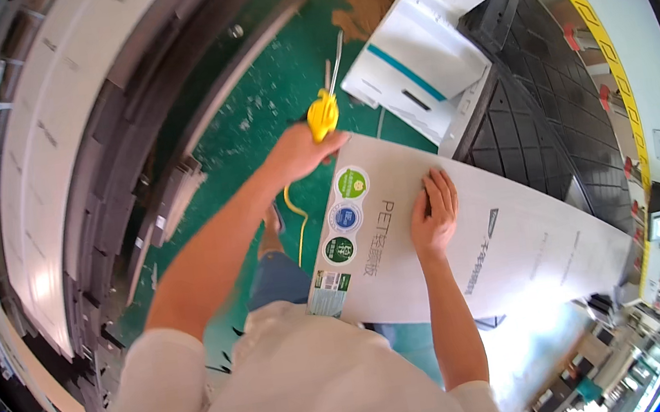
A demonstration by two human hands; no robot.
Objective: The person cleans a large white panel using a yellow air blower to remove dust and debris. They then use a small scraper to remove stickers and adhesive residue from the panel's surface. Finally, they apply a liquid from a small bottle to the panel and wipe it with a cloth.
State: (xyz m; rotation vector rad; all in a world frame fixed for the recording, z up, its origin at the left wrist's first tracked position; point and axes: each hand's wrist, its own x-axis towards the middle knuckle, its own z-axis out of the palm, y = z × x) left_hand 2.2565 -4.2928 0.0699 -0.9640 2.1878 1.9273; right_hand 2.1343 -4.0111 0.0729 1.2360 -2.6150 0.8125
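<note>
A long, pale, board-like panel (499,243) lies in front of me, with printed lettering and round green and blue stickers near its left end. My right hand (435,214) rests on its top face, fingers extended and slightly apart. At the panel's far left corner, my left hand (299,154) is closed round a yellow air blow gun (322,115) with a thin metal nozzle pointing away from me. Its grip is hidden in my fingers. A yellow hose (296,218) hangs below that hand.
Right of the panel stands a machine with a black ribbed bed (538,90) and a white housing (412,72) with a teal stripe. A yellow marked strip (602,41) runs along its far side. Stacked long boards (91,202) line the left, above green floor (242,93).
</note>
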